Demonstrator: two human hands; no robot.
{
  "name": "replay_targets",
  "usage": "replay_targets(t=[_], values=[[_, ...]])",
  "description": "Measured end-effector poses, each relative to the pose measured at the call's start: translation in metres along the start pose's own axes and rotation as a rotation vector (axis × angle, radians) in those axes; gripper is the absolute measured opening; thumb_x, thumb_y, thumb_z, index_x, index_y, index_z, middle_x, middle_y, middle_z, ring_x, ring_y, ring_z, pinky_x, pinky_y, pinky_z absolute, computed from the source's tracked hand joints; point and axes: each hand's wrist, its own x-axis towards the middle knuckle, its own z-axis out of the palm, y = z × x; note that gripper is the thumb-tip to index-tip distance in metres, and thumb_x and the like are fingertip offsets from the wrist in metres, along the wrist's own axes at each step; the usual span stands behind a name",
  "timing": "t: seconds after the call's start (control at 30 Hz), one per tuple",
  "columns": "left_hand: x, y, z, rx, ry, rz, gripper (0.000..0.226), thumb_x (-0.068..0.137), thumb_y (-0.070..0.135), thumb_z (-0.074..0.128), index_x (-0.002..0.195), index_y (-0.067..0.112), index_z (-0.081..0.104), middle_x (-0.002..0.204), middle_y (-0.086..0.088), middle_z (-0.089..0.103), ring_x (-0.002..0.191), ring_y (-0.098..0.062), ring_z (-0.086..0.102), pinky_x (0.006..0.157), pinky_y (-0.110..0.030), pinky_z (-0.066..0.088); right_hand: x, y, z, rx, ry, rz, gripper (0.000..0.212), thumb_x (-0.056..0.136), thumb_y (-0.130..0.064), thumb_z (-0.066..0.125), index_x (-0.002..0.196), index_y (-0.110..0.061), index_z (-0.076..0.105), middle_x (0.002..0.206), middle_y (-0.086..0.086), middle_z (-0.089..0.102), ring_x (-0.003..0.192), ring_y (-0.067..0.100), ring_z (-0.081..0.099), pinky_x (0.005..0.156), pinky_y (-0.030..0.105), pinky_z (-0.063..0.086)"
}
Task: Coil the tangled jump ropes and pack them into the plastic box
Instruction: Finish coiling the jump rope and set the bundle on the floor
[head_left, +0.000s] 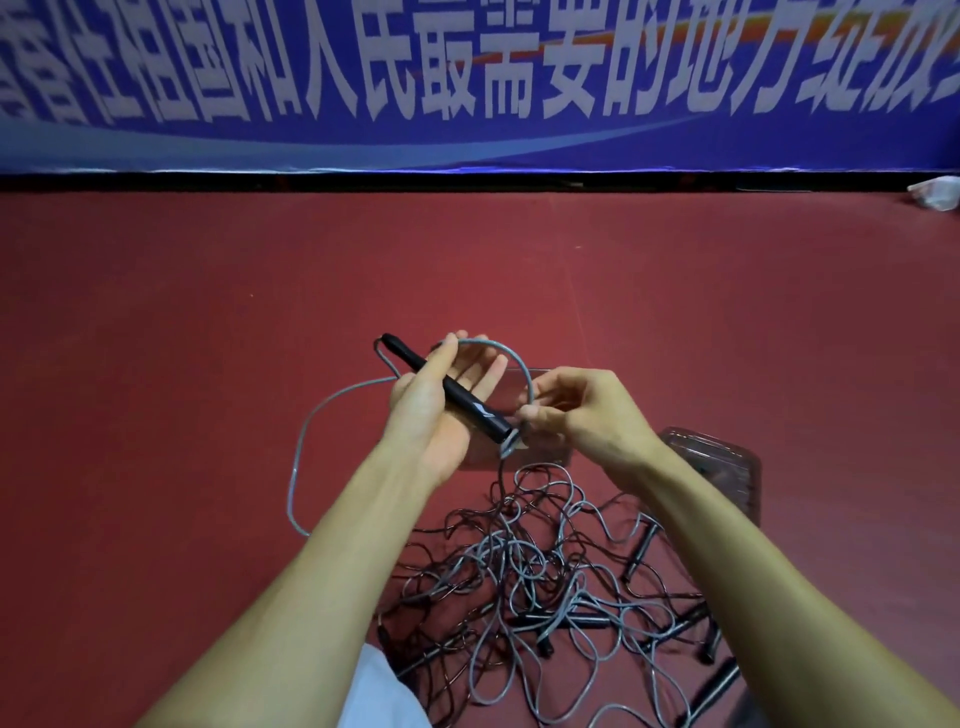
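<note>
My left hand (436, 400) holds a black jump-rope handle (447, 389) across its palm, thumb laid over it. A grey rope (306, 441) runs from the handle's far end, loops over my fingers and hangs in a wide loop to the left. My right hand (576, 410) pinches that grey rope beside the handle's near end. Below my hands a tangle of grey and black ropes (524, 577) with several black handles lies on the red floor. A clear plastic box (540, 452) sits behind my hands, mostly hidden by them.
A clear plastic lid (722, 473) lies on the floor to the right of the box. A blue banner (467, 83) lines the far wall above a black strip. A crumpled white bag (937, 195) sits far right. Red floor (208, 291) spreads all around.
</note>
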Motion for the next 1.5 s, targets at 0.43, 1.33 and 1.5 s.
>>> replay_targets(t=[0.43, 1.33, 1.5], values=[[0.001, -0.027, -0.025, 1.113, -0.295, 0.031, 0.02, 0.096, 0.01, 0.058, 0.1, 0.024, 0.071, 0.095, 0.005, 0.074, 0.09, -0.008, 0.068, 0.087, -0.03, 0.052, 0.001, -0.026, -0.027, 0.57, 0.307, 0.057, 0.01, 0.081, 0.006, 0.069, 0.085, -0.003, 0.066, 0.069, 0.005, 0.062, 0.05, 0.01, 0.06, 0.049, 0.021, 0.053], [-0.007, -0.026, 0.019, 0.074, -0.018, 0.017, 0.015, 0.095, 0.008, 0.058, 0.081, 0.002, 0.059, 0.066, -0.011, 0.07, 0.062, -0.017, 0.071, 0.06, -0.028, 0.06, -0.001, 0.001, -0.028, 0.081, -0.124, 0.173, 0.023, 0.092, 0.01, 0.051, 0.083, -0.008, 0.062, 0.074, 0.006, 0.065, 0.062, 0.013, 0.063, 0.06, 0.024, 0.054], [-0.001, -0.011, 0.01, -0.072, 0.044, -0.035, 0.019, 0.096, 0.016, 0.058, 0.079, 0.007, 0.062, 0.071, -0.007, 0.072, 0.073, -0.019, 0.072, 0.088, -0.033, 0.057, -0.001, 0.007, -0.007, -0.057, -0.237, 0.097, 0.021, 0.09, 0.003, 0.061, 0.084, -0.017, 0.061, 0.085, 0.008, 0.064, 0.076, 0.016, 0.059, 0.074, 0.031, 0.05]])
